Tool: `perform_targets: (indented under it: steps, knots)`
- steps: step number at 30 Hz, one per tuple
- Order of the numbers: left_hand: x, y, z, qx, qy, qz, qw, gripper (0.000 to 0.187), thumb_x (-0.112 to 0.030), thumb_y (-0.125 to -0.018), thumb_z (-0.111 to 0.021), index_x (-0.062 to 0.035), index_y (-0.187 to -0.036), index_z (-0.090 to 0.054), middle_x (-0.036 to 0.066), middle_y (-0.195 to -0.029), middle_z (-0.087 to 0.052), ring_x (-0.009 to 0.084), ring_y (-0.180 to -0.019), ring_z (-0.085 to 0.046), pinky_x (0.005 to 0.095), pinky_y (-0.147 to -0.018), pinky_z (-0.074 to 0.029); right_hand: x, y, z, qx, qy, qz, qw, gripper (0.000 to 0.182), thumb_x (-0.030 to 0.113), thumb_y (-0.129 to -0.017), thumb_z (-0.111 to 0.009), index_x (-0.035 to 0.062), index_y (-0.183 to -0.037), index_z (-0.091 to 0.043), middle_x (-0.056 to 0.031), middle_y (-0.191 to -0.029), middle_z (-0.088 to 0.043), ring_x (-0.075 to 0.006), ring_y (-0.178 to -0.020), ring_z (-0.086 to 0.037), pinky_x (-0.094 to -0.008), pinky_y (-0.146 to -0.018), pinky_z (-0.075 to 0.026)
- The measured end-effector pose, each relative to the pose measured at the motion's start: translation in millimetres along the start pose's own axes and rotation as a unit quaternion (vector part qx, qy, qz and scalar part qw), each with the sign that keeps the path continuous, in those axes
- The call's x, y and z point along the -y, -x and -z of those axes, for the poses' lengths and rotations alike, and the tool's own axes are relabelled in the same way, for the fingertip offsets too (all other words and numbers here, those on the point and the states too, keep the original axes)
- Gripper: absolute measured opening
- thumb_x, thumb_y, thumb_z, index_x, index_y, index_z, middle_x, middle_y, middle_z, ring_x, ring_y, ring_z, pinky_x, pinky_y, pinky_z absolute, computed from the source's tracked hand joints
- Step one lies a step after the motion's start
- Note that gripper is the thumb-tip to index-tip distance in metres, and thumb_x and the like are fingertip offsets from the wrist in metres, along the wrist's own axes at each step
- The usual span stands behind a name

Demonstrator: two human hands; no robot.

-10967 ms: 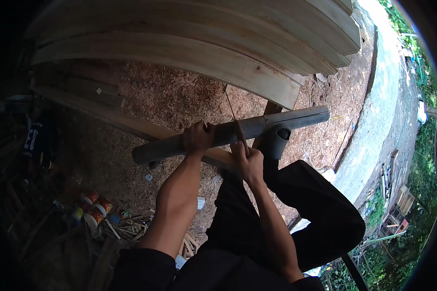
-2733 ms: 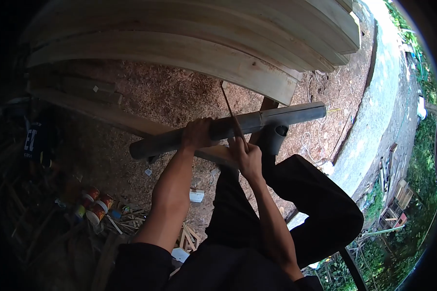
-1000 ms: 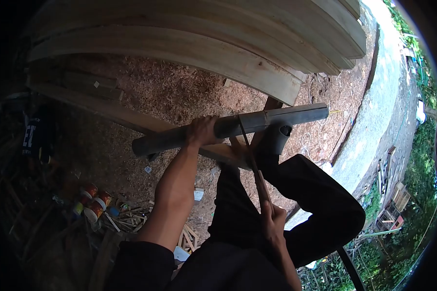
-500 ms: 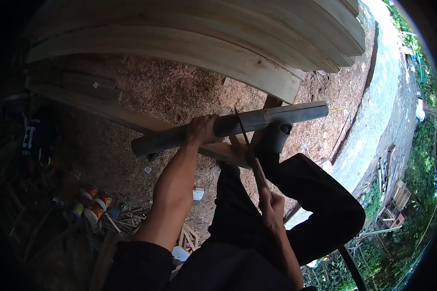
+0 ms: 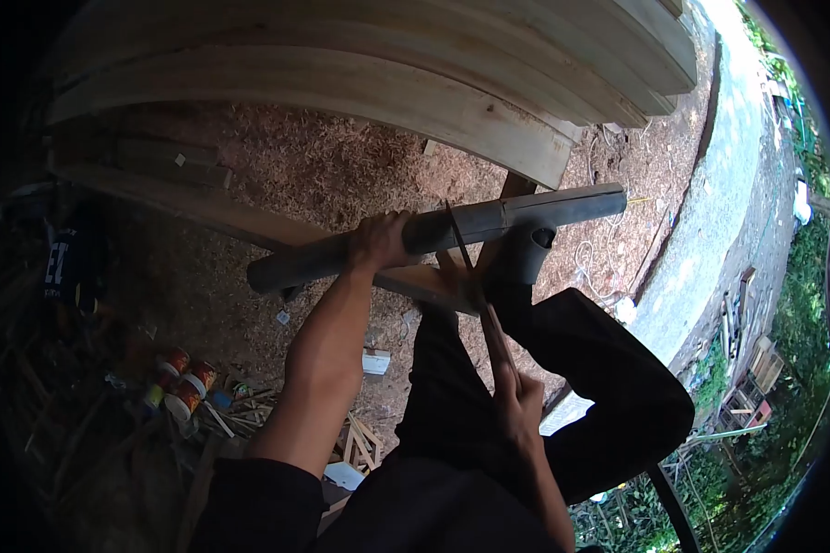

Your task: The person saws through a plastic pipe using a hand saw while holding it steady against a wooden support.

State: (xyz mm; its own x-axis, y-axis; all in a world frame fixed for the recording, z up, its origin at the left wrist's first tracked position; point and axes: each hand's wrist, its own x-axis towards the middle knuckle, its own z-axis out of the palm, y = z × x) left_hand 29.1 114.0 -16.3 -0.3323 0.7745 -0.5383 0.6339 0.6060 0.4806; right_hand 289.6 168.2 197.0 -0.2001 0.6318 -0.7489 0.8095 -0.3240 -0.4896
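Observation:
A long grey bamboo pole (image 5: 489,221) lies across a wooden plank (image 5: 249,235), slanting up to the right. My left hand (image 5: 378,241) grips the pole near its middle and presses it down. My right hand (image 5: 518,396) is drawn back near my knee and closed on the handle of a thin-bladed saw (image 5: 470,272). The blade runs up from that hand and crosses the pole just right of my left hand. My dark-trousered leg (image 5: 599,387) is bent under the pole, the foot (image 5: 526,258) beside the cut.
Stacked pale boards (image 5: 415,83) lie behind the pole. Wood shavings (image 5: 341,175) cover the ground. Several cans (image 5: 183,378) and scrap sticks (image 5: 249,424) lie at lower left. A concrete path (image 5: 719,184) and greenery run along the right.
My right hand has kept drawing the saw back and forth across the pole; since half a second ago it sits slightly lower. My left hand has stayed on the pole.

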Motion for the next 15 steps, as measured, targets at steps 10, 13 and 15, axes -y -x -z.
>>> perform_targets:
  steps: [10, 13, 15]
  knots:
    - [-6, 1, 12, 0.095, 0.048, 0.031, 0.994, 0.074, -0.044, -0.056, -0.084, -0.0092, -0.115, -0.055, 0.015, -0.114, -0.062, 0.0335, -0.108, -0.059, 0.0447, -0.091, -0.048, 45, -161, -89, -0.005, 0.042, 0.121, 0.992, 0.055, 0.041, -0.093, -0.054, -0.0054, -0.064, -0.053, -0.0013, -0.051, -0.045, -0.0083, -0.048, -0.042, -0.0314, -0.045, -0.032]
    - [-3, -6, 9, 0.052, -0.016, 0.02, 0.998, 0.076, -0.045, -0.057, -0.083, -0.0095, -0.117, -0.055, 0.015, -0.114, -0.062, 0.0333, -0.108, -0.059, 0.0443, -0.092, -0.047, 19, -103, -49, 0.024, -0.033, 0.07, 0.997, 0.055, 0.04, -0.093, -0.056, -0.0084, -0.067, -0.056, -0.004, -0.048, -0.042, -0.0076, -0.051, -0.041, -0.0323, -0.047, -0.035]
    - [0, -1, 1, 0.019, -0.004, 0.007, 1.0, 0.078, -0.045, -0.058, -0.083, -0.0095, -0.121, -0.054, 0.015, -0.115, -0.062, 0.0328, -0.108, -0.059, 0.044, -0.093, -0.047, 2, -25, -7, 0.032, 0.021, 0.008, 0.999, 0.049, 0.036, -0.093, -0.056, -0.0046, -0.066, -0.06, 0.0025, -0.051, -0.044, -0.0046, -0.052, -0.039, -0.0287, -0.045, -0.03]
